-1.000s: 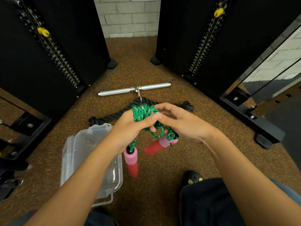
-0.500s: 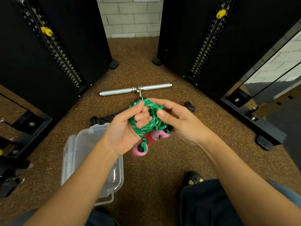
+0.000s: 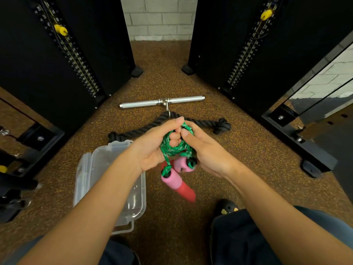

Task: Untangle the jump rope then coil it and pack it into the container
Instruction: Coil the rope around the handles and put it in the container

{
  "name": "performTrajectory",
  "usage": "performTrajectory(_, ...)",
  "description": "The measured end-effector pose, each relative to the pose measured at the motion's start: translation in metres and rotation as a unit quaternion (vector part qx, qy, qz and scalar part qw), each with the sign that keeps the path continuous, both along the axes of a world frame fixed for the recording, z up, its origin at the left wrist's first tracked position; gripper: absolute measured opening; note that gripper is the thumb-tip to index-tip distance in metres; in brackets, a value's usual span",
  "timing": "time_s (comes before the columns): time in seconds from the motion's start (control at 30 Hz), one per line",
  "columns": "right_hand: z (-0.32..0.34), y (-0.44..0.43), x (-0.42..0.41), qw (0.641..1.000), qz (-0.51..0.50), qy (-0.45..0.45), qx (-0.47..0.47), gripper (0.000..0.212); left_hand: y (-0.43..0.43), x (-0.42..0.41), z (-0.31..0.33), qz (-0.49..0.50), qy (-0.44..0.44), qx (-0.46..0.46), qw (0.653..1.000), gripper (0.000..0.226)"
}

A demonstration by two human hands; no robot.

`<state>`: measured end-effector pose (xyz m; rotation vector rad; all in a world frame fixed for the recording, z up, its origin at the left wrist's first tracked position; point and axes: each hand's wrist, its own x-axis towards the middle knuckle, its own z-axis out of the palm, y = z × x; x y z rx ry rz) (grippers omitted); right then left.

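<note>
A green braided jump rope (image 3: pixel 172 148) is bunched in loops between my two hands at the middle of the view. My left hand (image 3: pixel 152 148) has its fingers through the loops and grips them. My right hand (image 3: pixel 206 150) closes on the same bundle from the right, thumb pressed on top. Two pink-and-red foam handles hang below: one (image 3: pixel 177 185) dangles down and looks blurred, the other (image 3: pixel 183 164) lies against my right palm. A clear plastic container (image 3: pixel 91 169) stands open on the floor, down and left of my hands, partly hidden by my left forearm.
A steel bar handle (image 3: pixel 145 103) and a thick black rope attachment (image 3: pixel 208 124) lie on the brown speckled floor just beyond my hands. Black weight-stack machines (image 3: pixel 63 54) stand left and right. My knee and a black shoe (image 3: pixel 226 208) are at lower right.
The loops have been gathered tighter between my hands, which moved closer together. One handle has dropped and now swings below; the other has come up against my right palm.
</note>
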<state>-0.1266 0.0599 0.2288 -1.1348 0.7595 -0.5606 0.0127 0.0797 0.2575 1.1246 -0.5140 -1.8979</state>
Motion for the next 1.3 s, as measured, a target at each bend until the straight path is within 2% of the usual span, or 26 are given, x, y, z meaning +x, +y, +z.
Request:
performTrajectory(0.17, -0.003, 0.007, 0.013, 0.994, -0.053, 0.048, -0.078, 0.026, -0.001, 0.001, 0.012, 0.013, -0.159, -0.014, 0.987, 0.023)
performTrajectory(0.37, 0.002, 0.013, 0.022, 0.984, -0.081, 0.076, -0.138, 0.017, 0.003, 0.001, 0.017, 0.042, -0.268, -0.034, 0.962, 0.03)
performTrajectory(0.5, 0.009, 0.017, 0.027, 0.989, -0.072, 0.041, -0.121, 0.018, 0.012, 0.008, 0.031, 0.02, -0.281, -0.048, 0.958, 0.03)
performTrajectory(0.63, 0.021, 0.019, 0.029, 0.994, -0.052, -0.035, -0.092, 0.025, 0.021, 0.026, 0.051, -0.064, -0.221, -0.067, 0.971, 0.033)
performTrajectory(0.73, 0.023, 0.023, 0.031, 0.994, -0.038, -0.033, -0.095, 0.031, 0.025, 0.031, 0.054, -0.067, -0.224, -0.073, 0.97, 0.035)
performTrajectory(0.87, 0.021, 0.026, 0.032, 0.994, -0.04, -0.017, -0.103, 0.029, 0.024, 0.027, 0.049, -0.044, -0.285, -0.056, 0.956, 0.044)
performTrajectory(0.97, 0.019, 0.023, 0.031, 0.994, -0.052, -0.015, -0.1, 0.026, 0.021, 0.018, 0.043, 0.012, -0.326, -0.061, 0.943, 0.02)
performTrajectory(1.03, 0.016, 0.021, 0.032, 0.994, -0.064, -0.01, -0.093, 0.023, 0.02, 0.009, 0.039, 0.044, -0.372, -0.066, 0.925, 0.013)
performTrajectory(1.13, 0.014, 0.018, 0.032, 0.994, -0.082, -0.016, -0.064, 0.028, 0.02, -0.003, 0.035, 0.068, -0.447, -0.092, 0.887, 0.023)
performTrajectory(1.23, 0.013, 0.016, 0.031, 0.995, -0.084, -0.024, -0.047, 0.029, 0.019, -0.005, 0.036, 0.041, -0.495, -0.122, 0.859, 0.025)
performTrajectory(1.3, 0.013, 0.018, 0.03, 0.996, -0.077, -0.029, -0.041, 0.029, 0.018, 0.001, 0.038, -0.009, -0.477, -0.12, 0.871, 0.018)
